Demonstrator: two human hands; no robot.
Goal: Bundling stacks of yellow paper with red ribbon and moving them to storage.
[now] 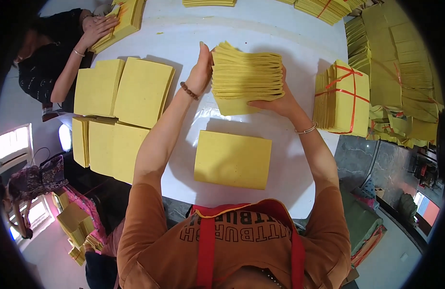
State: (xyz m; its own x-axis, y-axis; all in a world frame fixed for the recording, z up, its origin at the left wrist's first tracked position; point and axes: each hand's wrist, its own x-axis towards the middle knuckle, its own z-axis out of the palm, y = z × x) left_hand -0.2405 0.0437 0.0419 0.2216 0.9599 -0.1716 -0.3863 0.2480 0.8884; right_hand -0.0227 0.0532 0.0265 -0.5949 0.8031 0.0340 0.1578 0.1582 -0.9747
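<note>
Between my two hands a thick stack of yellow paper sheets [246, 72] is held above the white table, its folded edges fanned into wavy layers facing me. My left hand [199, 72] presses against the stack's left side, its thumb pointing up and away; the other fingers are largely hidden. On the right side my right hand [278, 102] grips the lower corner, thumb along the near edge and fingers behind. Nearer to me, a flat yellow paper pile [233, 160] lies on the table below the held stack.
Several yellow piles [141, 91] stand on the left of the white table [290, 168]. A bundle tied with red string [345, 98] sits at the right, near a tall heap of yellow paper [400, 62]. Far left, another person's hand [99, 31] rests on a yellow stack.
</note>
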